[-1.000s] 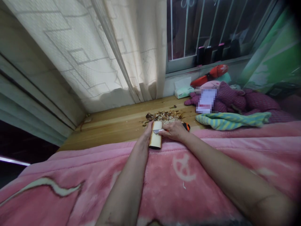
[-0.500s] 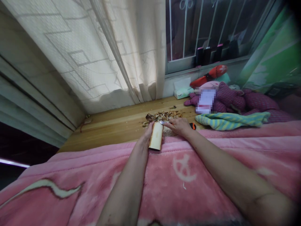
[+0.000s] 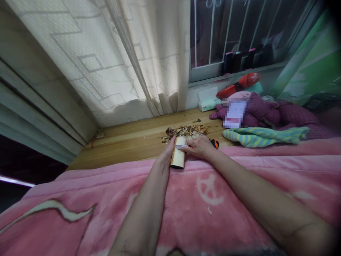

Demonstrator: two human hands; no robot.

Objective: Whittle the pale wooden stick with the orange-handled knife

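A pale, smooth bamboo tube [image 3: 178, 158] with brownish edges points toward me, its dark hollow end nearest. Wrapped round its left side is my left hand [image 3: 167, 151], closed on it. My right hand [image 3: 198, 146] grips a utility knife [image 3: 214, 143] whose orange and black handle end sticks out behind the palm. The knife's blade lies flat across the tube's upper face, touching it, about midway along. Beyond both hands, a heap of brown and pale shavings [image 3: 183, 131] is spread on the wooden board.
The wooden surface [image 3: 117, 142] meets a pink blanket [image 3: 128, 181] on my side. To the right lie a striped cloth [image 3: 263, 137], a phone [image 3: 236, 113] and purple plush toys [image 3: 266, 108]. A tissue pack [image 3: 209, 104] stands by the wall, and a curtain [image 3: 160, 53] hangs behind.
The knife blade has slid along the tube toward me, from near its far end to about its middle. My right hand moved with it; my left hand keeps hold of the tube.
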